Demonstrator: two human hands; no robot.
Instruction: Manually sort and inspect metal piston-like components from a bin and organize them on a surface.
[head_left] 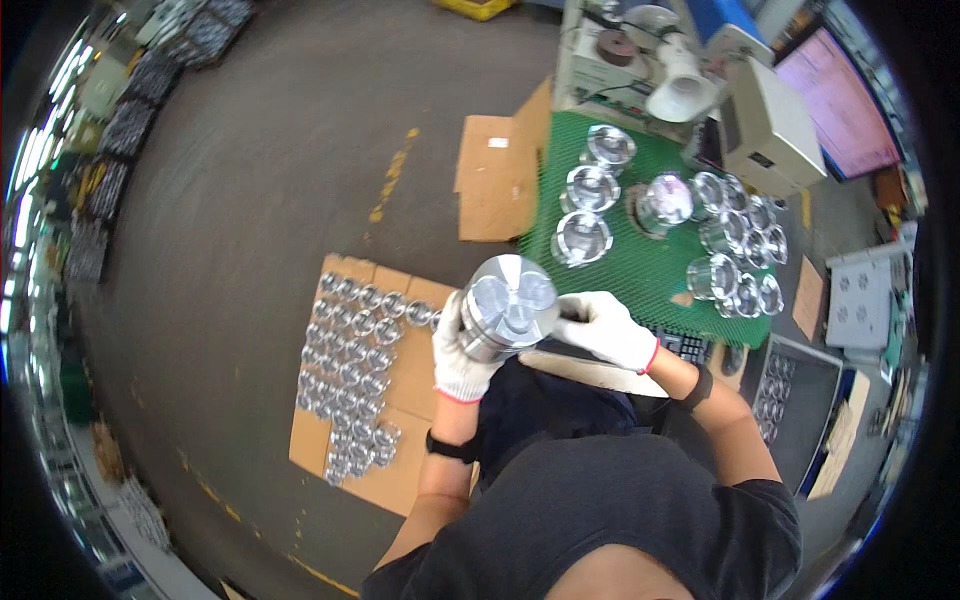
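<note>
A shiny metal piston [512,303] is held up in front of me, its crown with rounded recesses facing up. My left hand [463,352], in a white knit glove, wraps round its left side. My right hand [607,328], gloved the same way, has its fingers pressed against the piston's right side. To the right, a green mesh mat [630,272] bears more pistons, among them a column of three with a near piston [581,238]. Another piston [667,201] stands on a round base beside them, and a cluster of pistons [722,232] sits farther right.
Rows of pistons [350,350] stand on cardboard [408,385] on the floor at left. An open cardboard box [486,195] adjoins the bench. Behind the mat are a white funnel-shaped nozzle [680,92], a boxy instrument [765,130] and a monitor [840,100]. A keyboard [682,345] lies at the bench's near edge.
</note>
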